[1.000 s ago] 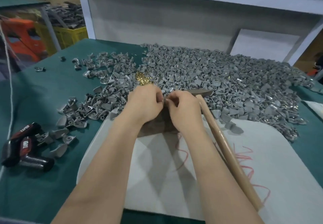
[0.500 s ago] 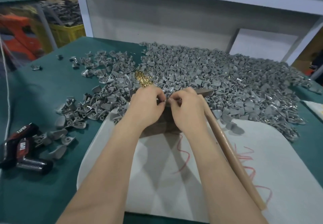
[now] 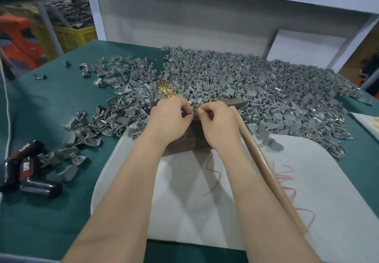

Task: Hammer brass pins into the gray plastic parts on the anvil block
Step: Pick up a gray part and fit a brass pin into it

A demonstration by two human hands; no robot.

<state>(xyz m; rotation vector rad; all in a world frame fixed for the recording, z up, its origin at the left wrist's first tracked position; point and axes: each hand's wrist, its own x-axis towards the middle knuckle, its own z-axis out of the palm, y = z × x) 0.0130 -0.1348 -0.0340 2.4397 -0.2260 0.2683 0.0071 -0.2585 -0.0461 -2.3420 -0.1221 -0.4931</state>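
My left hand [image 3: 171, 117] and my right hand [image 3: 217, 121] meet fingertip to fingertip over the dark anvil block [image 3: 188, 139], pinching a small gray plastic part [image 3: 194, 113] between them; whether a pin is in the fingers is hidden. A little heap of brass pins [image 3: 166, 90] lies just beyond my left hand. The hammer lies to the right, its wooden handle [image 3: 266, 168] running toward me and its dark head [image 3: 235, 102] beside my right hand. A big pile of gray plastic parts [image 3: 256, 90] covers the far table.
A white mat [image 3: 205, 211] with red scribbles lies under the anvil on the green table [image 3: 51, 211]. Looser gray parts [image 3: 98, 119] spread to the left. Black and red cylinders [image 3: 26, 170] lie at the left edge. A white shelf frame [image 3: 184, 16] stands behind.
Both hands stay together over the anvil, fingers shifting slightly on the small part. The view has tilted a little; the hammer has not moved.
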